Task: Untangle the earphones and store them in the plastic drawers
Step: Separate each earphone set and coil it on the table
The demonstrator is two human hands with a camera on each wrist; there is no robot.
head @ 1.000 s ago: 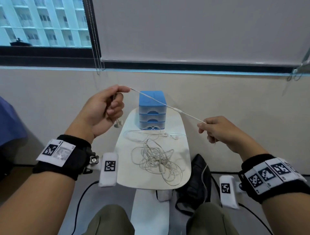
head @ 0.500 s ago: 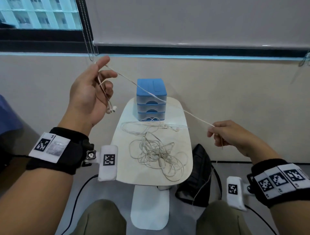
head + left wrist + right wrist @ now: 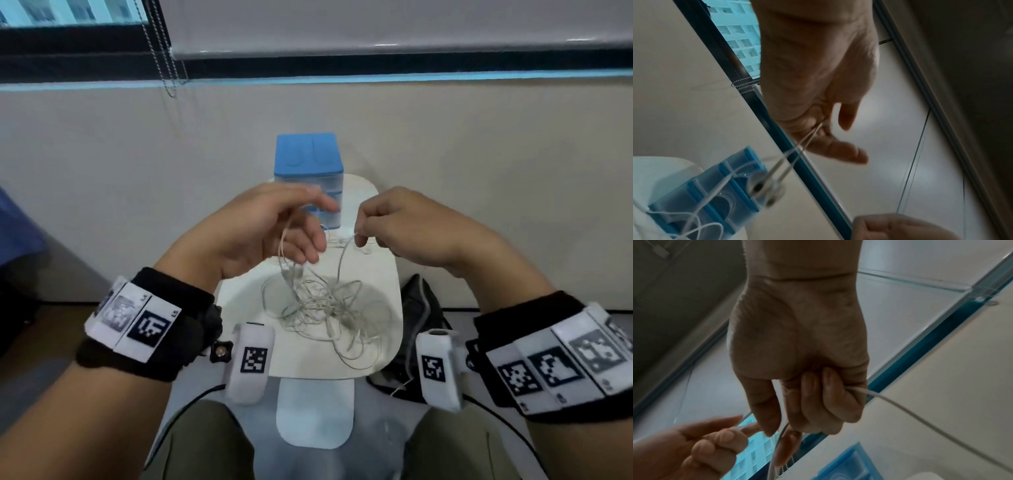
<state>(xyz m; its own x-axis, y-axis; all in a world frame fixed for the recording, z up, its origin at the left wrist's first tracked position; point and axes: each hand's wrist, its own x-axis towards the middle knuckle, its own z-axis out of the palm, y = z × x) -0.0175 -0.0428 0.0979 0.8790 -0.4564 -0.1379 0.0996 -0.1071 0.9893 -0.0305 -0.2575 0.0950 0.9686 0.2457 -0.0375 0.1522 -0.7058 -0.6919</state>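
Currently coiling one freed earphone cord (image 3: 342,260) above table (image 3: 383,274); best kept slack, loops even, clear of tangled pile (image 3: 322,308) below. Left hand (image 3: 274,229), palm up, fingers loosely curled, pinching cord with earbuds (image 3: 766,190) dangling. Right hand (image 3: 407,226) fisted round same cord. Blue drawers (image 3: 308,161) at far edge, shut

White table (image 3: 383,274) bears tangled earphones (image 3: 322,308), blue drawers (image 3: 308,154).
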